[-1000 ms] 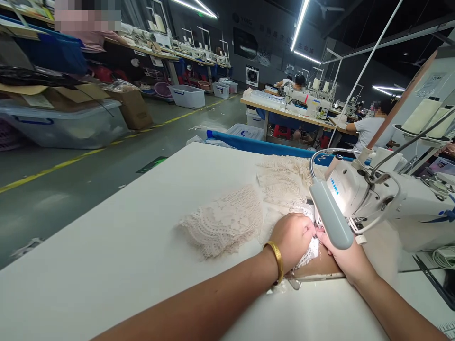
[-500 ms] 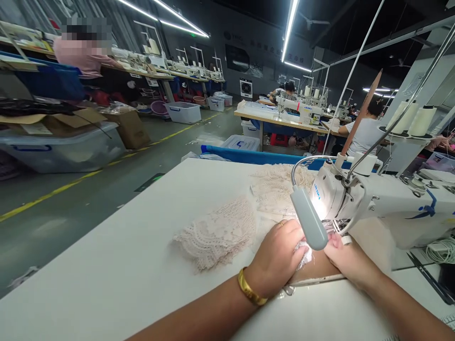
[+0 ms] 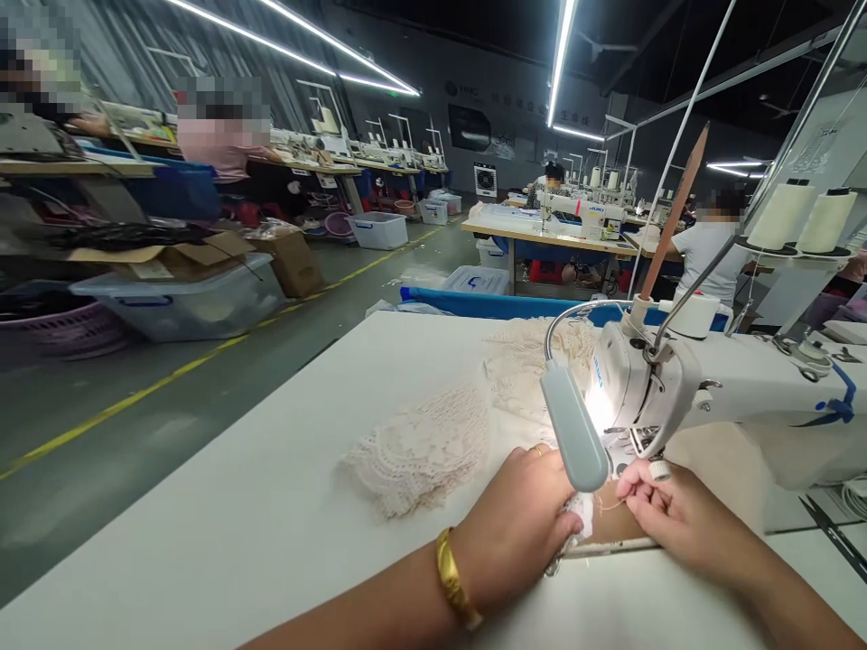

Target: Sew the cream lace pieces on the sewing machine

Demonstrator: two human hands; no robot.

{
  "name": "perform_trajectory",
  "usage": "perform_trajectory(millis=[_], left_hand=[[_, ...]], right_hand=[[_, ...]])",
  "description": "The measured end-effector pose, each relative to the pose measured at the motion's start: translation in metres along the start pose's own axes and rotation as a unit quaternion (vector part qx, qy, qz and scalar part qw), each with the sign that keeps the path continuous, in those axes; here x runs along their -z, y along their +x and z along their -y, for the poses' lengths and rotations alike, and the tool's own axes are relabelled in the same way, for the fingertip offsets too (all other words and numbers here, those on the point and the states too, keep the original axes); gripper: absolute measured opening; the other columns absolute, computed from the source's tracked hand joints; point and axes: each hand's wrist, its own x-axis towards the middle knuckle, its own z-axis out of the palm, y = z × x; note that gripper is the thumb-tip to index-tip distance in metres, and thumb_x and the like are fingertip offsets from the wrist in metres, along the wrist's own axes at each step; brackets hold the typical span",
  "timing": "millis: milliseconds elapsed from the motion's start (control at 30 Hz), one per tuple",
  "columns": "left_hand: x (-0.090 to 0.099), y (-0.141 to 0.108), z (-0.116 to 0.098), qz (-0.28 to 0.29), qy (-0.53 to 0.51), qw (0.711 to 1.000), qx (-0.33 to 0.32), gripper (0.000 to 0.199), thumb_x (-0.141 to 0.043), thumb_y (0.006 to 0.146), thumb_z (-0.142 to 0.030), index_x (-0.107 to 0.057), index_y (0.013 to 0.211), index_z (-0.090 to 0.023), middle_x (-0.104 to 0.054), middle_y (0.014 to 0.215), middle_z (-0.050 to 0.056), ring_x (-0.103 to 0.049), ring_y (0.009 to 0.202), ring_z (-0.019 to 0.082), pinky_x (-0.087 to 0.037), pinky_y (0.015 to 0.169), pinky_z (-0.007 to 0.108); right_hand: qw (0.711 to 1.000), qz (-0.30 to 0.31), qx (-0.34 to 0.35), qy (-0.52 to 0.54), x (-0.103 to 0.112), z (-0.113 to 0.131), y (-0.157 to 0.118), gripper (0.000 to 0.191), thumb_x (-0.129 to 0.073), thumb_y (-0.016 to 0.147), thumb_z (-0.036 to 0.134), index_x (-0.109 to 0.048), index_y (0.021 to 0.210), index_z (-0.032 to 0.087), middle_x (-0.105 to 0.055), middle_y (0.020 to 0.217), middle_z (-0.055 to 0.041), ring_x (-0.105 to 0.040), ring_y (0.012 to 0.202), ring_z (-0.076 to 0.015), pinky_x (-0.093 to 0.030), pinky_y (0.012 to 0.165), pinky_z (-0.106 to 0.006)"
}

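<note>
Hands that met beside the needle a second ago have parted: the right hand [image 3: 681, 510] is now off to the right, and a strip of brown plate [image 3: 613, 524] shows between it and the left hand [image 3: 518, 515]. Closest in the way is the grey lamp head [image 3: 575, 429], hanging in front of the sewing machine [image 3: 627, 379] and over the left fingertips. On the white table [image 3: 271, 506], a folded lace piece [image 3: 426, 447] lies to the left, with a lace pile [image 3: 515, 370] behind it, near the machine. A pair of thread cones [image 3: 782, 217] stands behind the machine, and a dark pointed tool [image 3: 836, 533] lies at the right edge. The white lace [image 3: 586, 515] sits at the left thumb, on the near side of the needle area; it is bright, openwork and ragged-edged, only a small crumpled part showing. A thin pale thread [image 3: 613, 506] trails over the brown plate towards the right hand, whose fingers are curled with their tips drawn together; whether they pinch the thread cannot be told. The left thumb is against the lace, but the other fingertips are covered, so their grip cannot be told. Glare and the lamp head obscure the needle.
</note>
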Motion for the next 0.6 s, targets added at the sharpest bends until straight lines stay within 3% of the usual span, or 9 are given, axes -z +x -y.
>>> perform_trajectory(millis=[67,167,267,333,400,600], left_hand=[[0.001,-0.005,-0.004,0.022,0.009,1.0,-0.007,0.006,-0.068,0.082,-0.014,-0.067,0.079,-0.018,-0.071,0.096,0.003,-0.064,0.088,0.022,-0.048,0.076,0.034],[0.0,-0.01,-0.007,0.034,0.001,0.999,-0.032,0.016,-0.069,0.081,-0.013,-0.061,0.068,-0.017,-0.068,0.087,0.002,-0.062,0.079,0.019,-0.046,0.07,0.032],[0.001,-0.01,-0.007,-0.036,-0.014,0.997,-0.073,0.015,-0.061,0.087,-0.012,-0.06,0.073,-0.018,-0.067,0.088,0.002,-0.06,0.077,0.019,-0.047,0.071,0.033],[0.001,-0.008,-0.005,-0.102,-0.01,0.991,-0.091,0.019,-0.051,0.093,-0.013,-0.061,0.079,-0.018,-0.069,0.093,0.005,-0.062,0.084,0.021,-0.05,0.077,0.037],[0.001,-0.005,-0.001,-0.132,0.01,0.986,-0.098,0.025,-0.044,0.098,-0.014,-0.062,0.082,-0.019,-0.07,0.096,0.007,-0.062,0.089,0.024,-0.051,0.081,0.041],[-0.008,-0.003,0.01,-0.093,0.048,0.992,-0.065,0.013,-0.056,0.093,-0.016,-0.064,0.084,-0.021,-0.072,0.1,0.007,-0.064,0.093,0.027,-0.053,0.085,0.043]], right_hand=[[0.997,-0.016,0.066,-0.041,-0.008,-0.001,-0.001,0.022,-0.046,0.104,0.026,-0.067,0.111,0.027,-0.06,0.094,-0.0015,-0.054,0.076,-0.0171,-0.042,0.067,-0.029],[0.98,-0.02,0.164,-0.113,-0.018,-0.001,-0.003,0.03,-0.043,0.104,0.02,-0.066,0.121,0.03,-0.062,0.101,-0.004,-0.056,0.084,-0.0199,-0.045,0.073,-0.032],[0.954,-0.021,0.233,-0.19,-0.025,0.0,-0.004,0.035,-0.045,0.1,0.01,-0.066,0.121,0.028,-0.062,0.1,-0.0052,-0.055,0.088,-0.0222,-0.047,0.078,-0.036],[0.941,-0.032,0.254,-0.221,-0.028,-0.001,-0.003,0.037,-0.047,0.097,0.006,-0.067,0.12,0.026,-0.062,0.097,-0.0051,-0.054,0.087,-0.0223,-0.048,0.08,-0.036],[0.934,-0.049,0.265,-0.235,-0.03,-0.002,-0.003,0.037,-0.049,0.095,0.004,-0.067,0.119,0.026,-0.061,0.095,-0.0047,-0.054,0.086,-0.0219,-0.048,0.079,-0.035],[0.931,-0.064,0.256,-0.251,-0.031,-0.002,-0.004,0.035,-0.047,0.091,0.001,-0.066,0.108,0.024,-0.059,0.091,-0.0042,-0.051,0.08,-0.021,-0.045,0.068,-0.031]])
